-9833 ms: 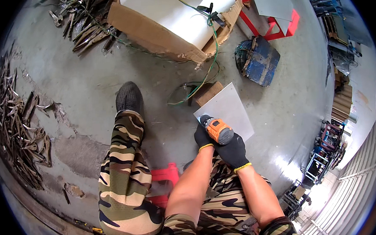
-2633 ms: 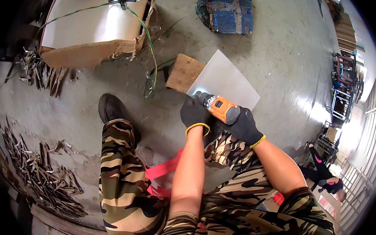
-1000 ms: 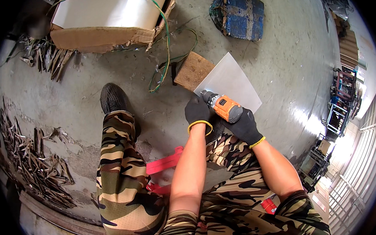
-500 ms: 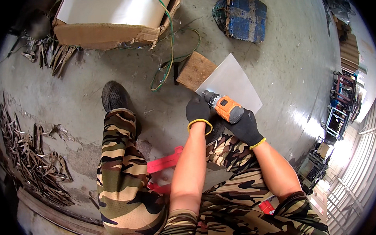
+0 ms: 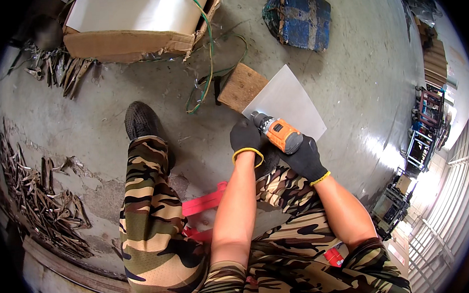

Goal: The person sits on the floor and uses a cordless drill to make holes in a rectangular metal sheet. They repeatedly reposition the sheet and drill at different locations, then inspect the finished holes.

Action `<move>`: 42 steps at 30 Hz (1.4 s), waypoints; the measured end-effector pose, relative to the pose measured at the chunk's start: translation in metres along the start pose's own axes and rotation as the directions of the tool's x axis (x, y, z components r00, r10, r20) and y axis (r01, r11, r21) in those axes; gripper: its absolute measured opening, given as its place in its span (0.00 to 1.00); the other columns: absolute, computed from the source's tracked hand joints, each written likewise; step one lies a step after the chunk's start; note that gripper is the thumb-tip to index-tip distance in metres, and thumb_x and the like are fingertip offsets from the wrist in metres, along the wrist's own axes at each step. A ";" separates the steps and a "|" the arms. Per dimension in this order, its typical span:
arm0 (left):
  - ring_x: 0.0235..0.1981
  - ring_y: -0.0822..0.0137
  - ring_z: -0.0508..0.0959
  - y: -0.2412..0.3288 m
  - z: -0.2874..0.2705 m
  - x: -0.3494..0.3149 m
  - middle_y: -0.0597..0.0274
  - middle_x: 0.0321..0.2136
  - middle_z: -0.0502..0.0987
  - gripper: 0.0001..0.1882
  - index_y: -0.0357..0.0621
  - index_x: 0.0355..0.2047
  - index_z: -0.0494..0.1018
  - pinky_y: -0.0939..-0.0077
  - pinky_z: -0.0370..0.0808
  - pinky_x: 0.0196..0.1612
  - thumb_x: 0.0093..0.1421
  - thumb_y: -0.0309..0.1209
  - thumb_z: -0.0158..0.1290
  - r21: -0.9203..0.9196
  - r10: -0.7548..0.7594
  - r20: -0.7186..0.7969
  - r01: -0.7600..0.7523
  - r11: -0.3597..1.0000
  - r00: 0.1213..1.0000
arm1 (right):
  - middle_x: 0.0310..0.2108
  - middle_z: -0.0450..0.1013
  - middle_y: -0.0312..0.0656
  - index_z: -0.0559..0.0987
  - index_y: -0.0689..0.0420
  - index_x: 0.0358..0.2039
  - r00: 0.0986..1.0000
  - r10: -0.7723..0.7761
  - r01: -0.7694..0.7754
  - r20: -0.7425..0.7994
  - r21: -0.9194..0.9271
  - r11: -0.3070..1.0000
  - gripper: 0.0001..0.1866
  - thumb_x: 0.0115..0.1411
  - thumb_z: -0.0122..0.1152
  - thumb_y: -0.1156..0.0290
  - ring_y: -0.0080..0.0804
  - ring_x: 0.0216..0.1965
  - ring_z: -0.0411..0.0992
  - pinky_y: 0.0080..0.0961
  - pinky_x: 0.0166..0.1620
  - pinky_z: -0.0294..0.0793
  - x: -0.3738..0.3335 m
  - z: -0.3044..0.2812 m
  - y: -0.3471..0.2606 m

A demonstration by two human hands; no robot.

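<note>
My right hand [image 5: 307, 158], in a black glove with a yellow cuff, is wrapped round the grip of an orange and black cordless drill [image 5: 280, 133]. The drill's chuck points to the upper left, over the near left corner of a light grey flat sheet [image 5: 290, 98]. Beside the chuck, my left hand [image 5: 244, 136], gloved alike, is closed at that corner of the sheet, its fingertips hidden. A wooden block [image 5: 243, 86] lies partly under the sheet's left edge. The drill's tip and the spot it meets are too small to make out.
A torn cardboard box [image 5: 128, 45] with white sheets stands at the upper left, a green-yellow cord [image 5: 209, 76] trailing from it. Beyond the sheet sits a blue taped bundle [image 5: 306, 20]. Metal pieces [image 5: 41, 201] are heaped at left. Red bars [image 5: 204, 202] show between my legs.
Both hands, the drill and the sheet keep their places against each other. The whole view has shifted very slightly.
</note>
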State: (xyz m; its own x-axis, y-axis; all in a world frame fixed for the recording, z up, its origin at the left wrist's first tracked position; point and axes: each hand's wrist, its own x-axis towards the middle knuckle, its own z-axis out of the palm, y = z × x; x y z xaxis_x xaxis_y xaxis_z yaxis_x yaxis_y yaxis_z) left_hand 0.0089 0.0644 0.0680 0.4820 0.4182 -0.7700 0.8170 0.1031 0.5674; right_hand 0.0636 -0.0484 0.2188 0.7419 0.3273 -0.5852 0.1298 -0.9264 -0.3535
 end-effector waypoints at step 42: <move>0.42 0.40 0.79 0.007 -0.003 -0.004 0.39 0.37 0.80 0.17 0.39 0.35 0.80 0.51 0.75 0.46 0.64 0.38 0.46 0.012 -0.021 -0.002 0.021 1.000 1.000 | 0.38 0.80 0.49 0.81 0.52 0.49 0.998 -0.065 0.065 -0.013 -0.059 0.996 0.23 0.49 0.68 0.66 0.51 0.41 0.78 0.40 0.44 0.77 0.001 -0.007 -0.008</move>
State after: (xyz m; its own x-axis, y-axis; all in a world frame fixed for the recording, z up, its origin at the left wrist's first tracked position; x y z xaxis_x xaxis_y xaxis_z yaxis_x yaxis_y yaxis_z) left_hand 0.0120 0.0659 0.0760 0.4642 0.4175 -0.7811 0.8306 0.1010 0.5476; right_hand 0.0684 -0.0423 0.2263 0.7403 0.3847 -0.5513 0.2159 -0.9127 -0.3470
